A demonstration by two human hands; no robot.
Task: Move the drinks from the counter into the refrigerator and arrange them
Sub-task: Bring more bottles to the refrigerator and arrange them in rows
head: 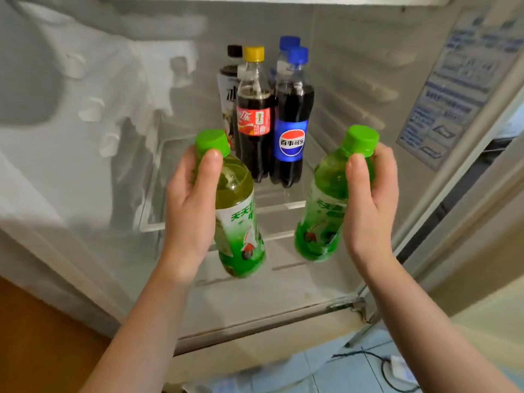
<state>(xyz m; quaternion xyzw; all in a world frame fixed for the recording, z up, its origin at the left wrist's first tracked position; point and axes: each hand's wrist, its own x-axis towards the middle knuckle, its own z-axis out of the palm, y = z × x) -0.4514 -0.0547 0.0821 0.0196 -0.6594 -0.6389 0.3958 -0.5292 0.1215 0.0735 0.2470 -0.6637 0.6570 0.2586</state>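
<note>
My left hand (pixel 188 211) grips a green-capped tea bottle (pixel 239 222) by its neck and shoulder, tilted over the front of the glass shelf (pixel 158 194). My right hand (pixel 368 199) grips a second green tea bottle (pixel 323 217) the same way, to the right. Behind them on the shelf stand a cola bottle with a yellow cap (pixel 255 114) and a Pepsi bottle with a blue cap (pixel 293 129). A black-capped white bottle (pixel 228 89) and another blue-capped bottle (pixel 287 49) stand behind those, partly hidden.
The refrigerator is open, with ribbed white walls; its right wall (pixel 354 89) is close to the right bottle. A door with a blue sticker (pixel 453 89) stands at the right. Below are blue floor tiles and a black cable (pixel 385 370). A wooden surface (pixel 34 336) shows at bottom left.
</note>
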